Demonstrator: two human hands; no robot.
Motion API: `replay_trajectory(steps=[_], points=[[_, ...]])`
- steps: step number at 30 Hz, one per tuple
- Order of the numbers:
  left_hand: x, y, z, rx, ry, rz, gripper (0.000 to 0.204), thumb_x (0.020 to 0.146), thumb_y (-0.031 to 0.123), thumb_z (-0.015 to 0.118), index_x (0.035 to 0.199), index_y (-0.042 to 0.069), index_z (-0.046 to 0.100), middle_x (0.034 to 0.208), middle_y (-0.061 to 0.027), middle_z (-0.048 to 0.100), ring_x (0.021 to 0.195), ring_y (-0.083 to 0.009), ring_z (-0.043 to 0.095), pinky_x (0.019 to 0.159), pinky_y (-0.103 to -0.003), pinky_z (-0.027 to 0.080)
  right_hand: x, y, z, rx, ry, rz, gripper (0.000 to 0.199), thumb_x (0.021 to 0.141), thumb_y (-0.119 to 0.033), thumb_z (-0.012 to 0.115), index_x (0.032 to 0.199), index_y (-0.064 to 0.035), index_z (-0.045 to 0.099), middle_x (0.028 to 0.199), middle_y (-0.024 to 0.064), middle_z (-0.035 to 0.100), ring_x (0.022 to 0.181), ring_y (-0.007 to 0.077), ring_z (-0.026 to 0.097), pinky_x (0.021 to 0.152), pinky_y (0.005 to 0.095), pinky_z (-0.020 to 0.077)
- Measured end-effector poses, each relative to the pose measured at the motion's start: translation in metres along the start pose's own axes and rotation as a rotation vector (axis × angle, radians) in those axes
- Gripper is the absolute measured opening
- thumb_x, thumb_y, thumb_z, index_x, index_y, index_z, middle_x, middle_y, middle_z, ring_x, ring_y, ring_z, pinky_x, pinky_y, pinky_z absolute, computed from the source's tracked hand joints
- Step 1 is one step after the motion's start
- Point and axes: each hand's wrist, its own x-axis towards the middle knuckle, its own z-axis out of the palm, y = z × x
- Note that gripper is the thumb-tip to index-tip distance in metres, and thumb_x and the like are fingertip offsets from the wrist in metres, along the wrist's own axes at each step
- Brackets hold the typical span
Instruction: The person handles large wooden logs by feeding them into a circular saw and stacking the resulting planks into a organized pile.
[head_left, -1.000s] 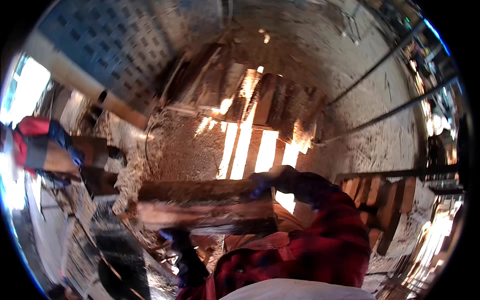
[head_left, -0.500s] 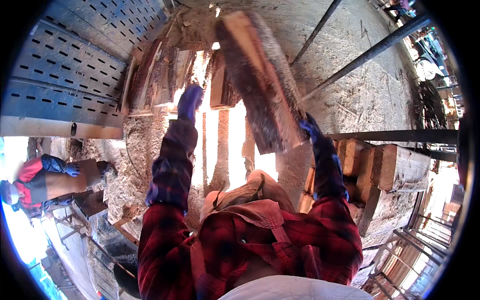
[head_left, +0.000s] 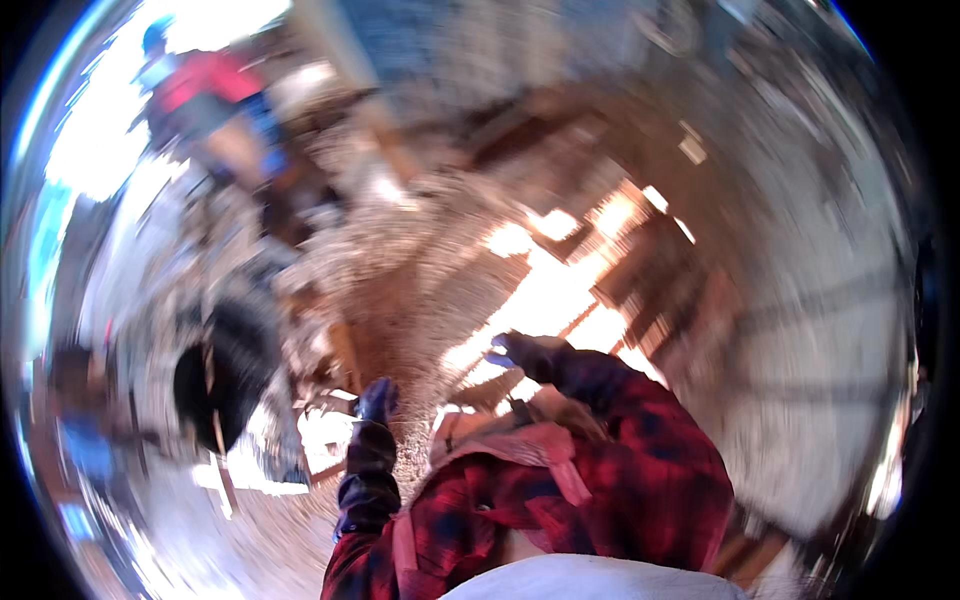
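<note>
The view is smeared by motion. My left hand point(head_left: 377, 402), in a dark blue glove, is low at the left beside a blurred timber frame; its fingers are too smeared to read. In front of my body is my right hand point(head_left: 507, 351), gloved too, with its fingers apart and nothing seen in them. Beyond the right forearm, rough wood slabs point(head_left: 655, 268) lie on the sunlit ground. More brown wood point(head_left: 535, 130) shows farther off, too blurred to tell pieces apart.
A person point(head_left: 215, 95) in red and dark clothing stands at the far left. Nearer on that side is a round black object point(head_left: 225, 375) with a dark opening. A blue-grey panel point(head_left: 440, 55) stands at the back. Sawdust-like litter point(head_left: 420, 235) covers the ground.
My view has swung left, so the person and the black object sit farther into it. The large wood slab has left my right hand. Both hands have drawn in closer to my body.
</note>
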Motion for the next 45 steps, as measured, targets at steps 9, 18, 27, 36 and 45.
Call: replay_trajectory(steps=[9,18,27,36,45], points=[[-0.079,-0.044,-0.133,-0.177,0.696,0.397,0.024,0.086,0.029,0.06,0.082,0.005,0.06,0.069,0.0003,0.055,0.058,-0.01,0.05,0.052,-0.025,0.04,0.204,-0.088,0.092,-0.252,-0.224,-0.533,0.038,0.079,-0.043,0.061,0.084,-0.0048,0.062,0.08,0.021,0.06,0.076,0.0395,0.055,0.068,0.0486,0.0418],[-0.134,-0.014,-0.221,0.851,1.401,0.193,0.054,0.072,0.04,0.07,0.107,0.0,0.06,0.097,-0.0212,0.063,0.093,-0.0332,0.06,0.083,-0.039,0.046,0.271,-0.152,0.196,-0.045,-0.827,-0.534,0.037,0.079,-0.04,0.061,0.073,-0.0032,0.059,0.066,0.0148,0.054,0.063,0.0328,0.048,0.061,0.0425,0.0368],[-0.108,0.075,-0.193,0.845,0.911,-0.368,0.058,0.07,0.059,0.065,0.094,0.006,0.069,0.093,-0.0185,0.066,0.097,-0.0314,0.061,0.087,-0.04,0.045,0.399,-0.122,0.091,0.097,-0.702,0.237,0.037,0.086,-0.043,0.055,0.088,-0.0086,0.067,0.083,0.0058,0.064,0.072,0.0201,0.057,0.065,0.0374,0.045],[-0.105,0.075,-0.217,0.653,0.964,-0.426,0.059,0.074,0.058,0.059,0.098,0.004,0.067,0.095,-0.021,0.065,0.092,-0.0349,0.062,0.079,-0.041,0.047,0.439,-0.195,0.036,-0.349,-0.545,0.155,0.038,0.084,-0.046,0.057,0.082,-0.0094,0.064,0.071,0.0065,0.06,0.061,0.0203,0.052,0.059,0.0389,0.0423],[-0.106,0.071,-0.203,0.838,1.037,-0.432,0.052,0.074,0.057,0.056,0.088,0.009,0.071,0.091,-0.0209,0.065,0.093,-0.0345,0.061,0.086,-0.04,0.045,0.425,-0.198,0.095,-0.817,-0.762,-0.28,0.035,0.083,-0.046,0.057,0.088,-0.0117,0.063,0.079,0.0087,0.06,0.069,0.0237,0.053,0.064,0.0402,0.043]])
